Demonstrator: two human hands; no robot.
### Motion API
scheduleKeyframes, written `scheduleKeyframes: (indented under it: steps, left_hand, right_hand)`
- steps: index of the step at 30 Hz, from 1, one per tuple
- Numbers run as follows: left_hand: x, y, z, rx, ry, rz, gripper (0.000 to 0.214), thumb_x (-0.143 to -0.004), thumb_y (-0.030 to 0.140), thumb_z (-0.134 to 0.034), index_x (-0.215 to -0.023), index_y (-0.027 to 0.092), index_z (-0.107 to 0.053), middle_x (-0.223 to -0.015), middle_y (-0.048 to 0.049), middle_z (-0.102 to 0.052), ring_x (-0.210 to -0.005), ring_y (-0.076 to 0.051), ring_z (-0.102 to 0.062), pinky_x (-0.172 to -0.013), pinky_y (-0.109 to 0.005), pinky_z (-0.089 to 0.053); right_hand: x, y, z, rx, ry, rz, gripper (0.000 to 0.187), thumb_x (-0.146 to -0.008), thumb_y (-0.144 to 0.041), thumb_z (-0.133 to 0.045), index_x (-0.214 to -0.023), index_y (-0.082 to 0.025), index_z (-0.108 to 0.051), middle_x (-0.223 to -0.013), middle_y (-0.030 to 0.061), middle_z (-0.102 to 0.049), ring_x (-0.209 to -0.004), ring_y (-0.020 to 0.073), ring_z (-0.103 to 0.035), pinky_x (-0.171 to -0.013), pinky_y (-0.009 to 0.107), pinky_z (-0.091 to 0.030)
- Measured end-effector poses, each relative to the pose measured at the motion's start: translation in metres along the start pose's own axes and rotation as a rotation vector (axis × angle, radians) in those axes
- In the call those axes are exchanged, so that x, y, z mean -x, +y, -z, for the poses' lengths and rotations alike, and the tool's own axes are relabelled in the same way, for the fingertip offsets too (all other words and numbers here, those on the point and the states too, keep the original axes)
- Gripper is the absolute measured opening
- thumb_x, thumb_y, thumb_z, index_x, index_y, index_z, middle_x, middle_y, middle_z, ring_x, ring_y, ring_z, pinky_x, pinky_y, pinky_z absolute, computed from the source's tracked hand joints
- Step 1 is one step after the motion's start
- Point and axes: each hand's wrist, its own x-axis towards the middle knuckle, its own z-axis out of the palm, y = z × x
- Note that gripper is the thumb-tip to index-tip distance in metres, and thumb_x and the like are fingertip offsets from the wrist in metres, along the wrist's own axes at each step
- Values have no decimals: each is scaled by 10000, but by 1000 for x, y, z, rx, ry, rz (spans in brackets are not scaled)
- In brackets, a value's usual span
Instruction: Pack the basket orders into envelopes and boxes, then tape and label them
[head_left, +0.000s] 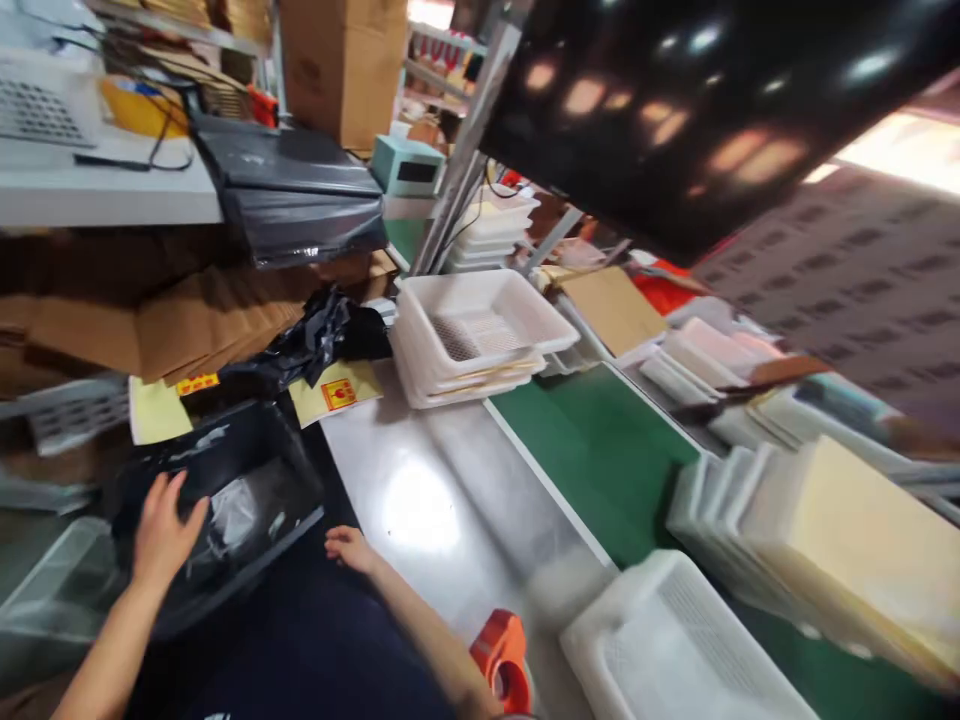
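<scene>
Left hand (161,535) splays over and right hand (352,549) loosely bends beside a black rectangular plastic bin (251,435), likely stiff, best held by its rim.

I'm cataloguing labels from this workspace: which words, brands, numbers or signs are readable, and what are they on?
None reads surely.
Background red characters: perhaps "100", blurred.
Label on the right yellow sheet: too blurred.
Label at the left yellow sheet: too blurred.
White print on dark clothing: cut off, unreadable.
</scene>
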Motion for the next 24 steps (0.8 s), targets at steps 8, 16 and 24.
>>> scheduleKeyframes:
  steps: [8, 16, 24]
  left_hand:
    - [-193, 340, -89, 127, -204, -958, 612, -970, 276, -515, -1569, 163, -460, -1682, -159, -406, -1560, -301, -389, -1278, -510, -347]
    - [-286, 523, -65, -320, -693, -1313, 415, -859, 442, -740, -720, 51, -733, -512, 25, -666, -579, -113, -636, -694, -206, -566]
    - [-201, 585, -12, 454, 289, -1289, 762, -877, 817, -508, -808, 107, -775, -714, -125, -756, -805, -241, -726, -921, -484, -484]
  right_hand:
    - [157, 85, 98, -626, 688, 43, 793, -530, -739, -876, -1121, -227, -746, -1156, 128, -776, -1092, 322, -736, -889, 390, -533]
    - [201, 123, 27, -985, 1054, 131, 814, -464, -818, -877, -1042, -253, -781, -1154, 135, -786, -1078, 385, -744, -945, 495, -541]
    - [233, 30, 61, -933, 1045, 442, 783, -642, -723, -884, -1243, -251, -716, -1288, 162, -729, -1178, 351, -695, -985, 510, -530]
